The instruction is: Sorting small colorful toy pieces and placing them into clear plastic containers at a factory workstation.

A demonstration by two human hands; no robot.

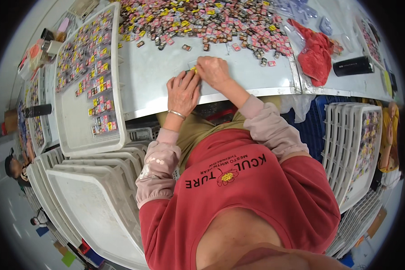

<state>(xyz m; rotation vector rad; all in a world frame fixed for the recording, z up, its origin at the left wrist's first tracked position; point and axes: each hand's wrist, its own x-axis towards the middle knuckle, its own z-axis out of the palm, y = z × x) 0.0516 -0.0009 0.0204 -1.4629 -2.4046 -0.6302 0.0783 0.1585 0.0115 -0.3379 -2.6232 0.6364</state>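
Note:
My left hand (182, 92) and my right hand (213, 71) meet at the near edge of a white worktable (153, 76). Together they pinch a small yellow piece (194, 69) between the fingertips. A thin bracelet circles my left wrist. Just past the fingers lies a small clear packet, hard to make out. A broad heap of small colourful square pieces (202, 20) covers the far side of the table, with a few strays near my hands.
A white tray (72, 130) on my left holds rows of sorted pieces. Stacked empty white trays (90, 198) stand lower left, more trays (351, 148) at right. A red cloth (315, 54) and a black cylinder (353, 66) lie right. Other people are at both frame edges.

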